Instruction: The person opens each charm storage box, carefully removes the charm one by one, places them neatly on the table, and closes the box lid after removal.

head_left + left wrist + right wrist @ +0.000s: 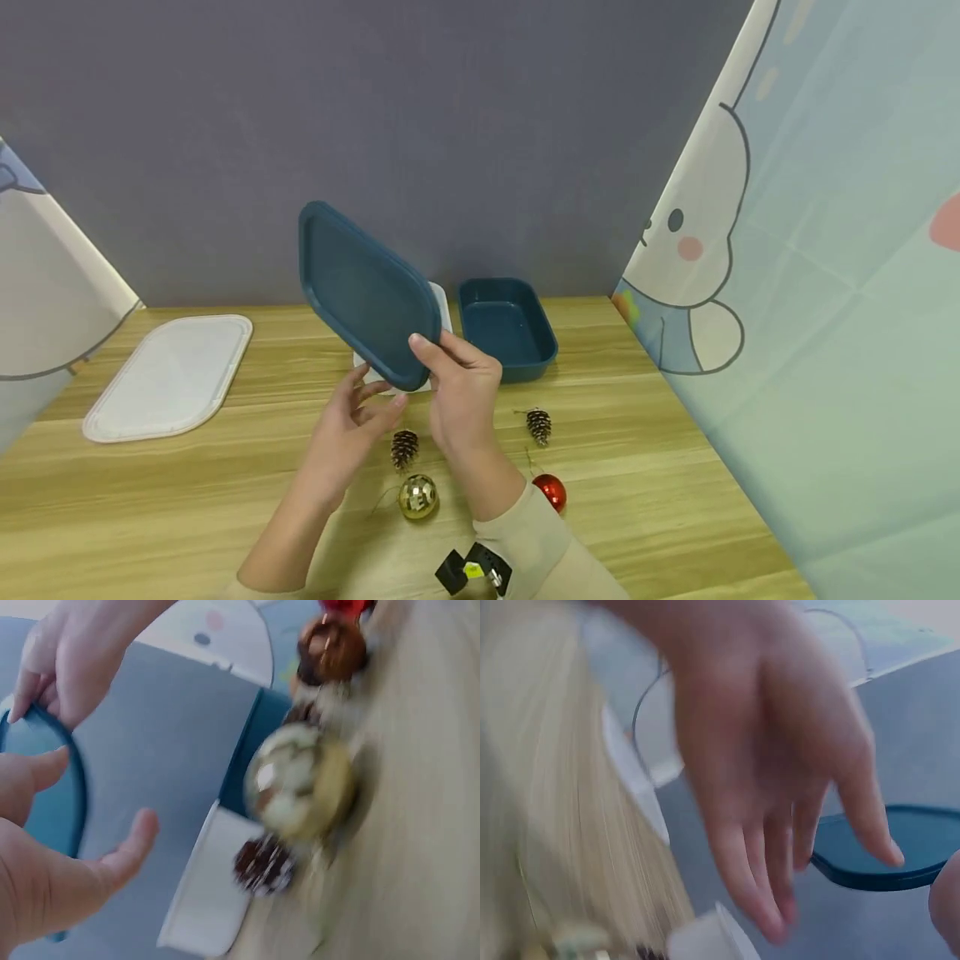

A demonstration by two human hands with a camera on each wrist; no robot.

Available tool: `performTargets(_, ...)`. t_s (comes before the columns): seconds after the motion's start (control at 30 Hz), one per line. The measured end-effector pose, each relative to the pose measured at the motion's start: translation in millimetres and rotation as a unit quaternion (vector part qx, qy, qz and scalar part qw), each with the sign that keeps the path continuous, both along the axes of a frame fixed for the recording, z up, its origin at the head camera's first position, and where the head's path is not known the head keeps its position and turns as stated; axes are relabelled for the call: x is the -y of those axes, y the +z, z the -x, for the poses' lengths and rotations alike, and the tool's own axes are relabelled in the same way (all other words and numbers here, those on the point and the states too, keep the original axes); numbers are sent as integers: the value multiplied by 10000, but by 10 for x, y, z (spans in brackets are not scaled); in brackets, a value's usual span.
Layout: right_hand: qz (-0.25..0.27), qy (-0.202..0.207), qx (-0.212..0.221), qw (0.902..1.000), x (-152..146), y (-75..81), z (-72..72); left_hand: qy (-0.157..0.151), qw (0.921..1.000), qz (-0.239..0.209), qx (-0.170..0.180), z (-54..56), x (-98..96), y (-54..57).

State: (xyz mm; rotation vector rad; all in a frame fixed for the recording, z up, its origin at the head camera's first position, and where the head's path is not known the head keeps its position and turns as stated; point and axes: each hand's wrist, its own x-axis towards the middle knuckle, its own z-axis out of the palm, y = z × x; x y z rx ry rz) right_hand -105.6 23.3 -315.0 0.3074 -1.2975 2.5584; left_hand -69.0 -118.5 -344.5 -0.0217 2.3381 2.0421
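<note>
My right hand [465,392] pinches a dark blue lid [367,292] by its lower right corner, thumb on the face and fingers behind. The lid is tilted up, raised over the table. My left hand [352,433] is just below the lid's lower edge, its fingers relaxed and holding nothing; in the right wrist view the left hand [772,750] hangs with loosely extended fingers. A white box [445,312] is partly hidden behind the lid. To its right stands an uncovered dark blue box [510,329].
A white lid [168,379] lies on the table at the left. Nearer me are two pine cones [404,450] [538,426], a gold mirrored ball [417,497] and a red ball [551,492]. A copper-brown ball [334,649] shows in the left wrist view. A grey wall [375,125] rises behind.
</note>
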Motion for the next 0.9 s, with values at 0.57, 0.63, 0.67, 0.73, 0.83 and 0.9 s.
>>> performTargets(0.57, -44, -195, 122, 9997, -364, -98, -22, 929, 9709, -1983, -973, -76, -83, 82)
performTargets(0.63, -824, -238, -9, 9963, -512, -93, -27, 899, 9747, -1797, -978, -72, -67, 105)
performTargets(0.67, -1276, -241, -24, 9915, -596, -77, -26, 860, 9773, -1673, -972, -64, -62, 118)
performTargets(0.73, -2188, -221, 32, 9755, -775, -34, -21, 745, 9828, -1405, -941, -36, -56, 143)
performTargets(0.83, -3502, -358, 119, 9359, -1039, 32, 3, 481, 9915, -812, -900, 25, -54, 179)
performTargets(0.9, -4176, -509, 91, 9071, -1190, 71, 29, 268, 9950, -324, -903, 84, -58, 200)
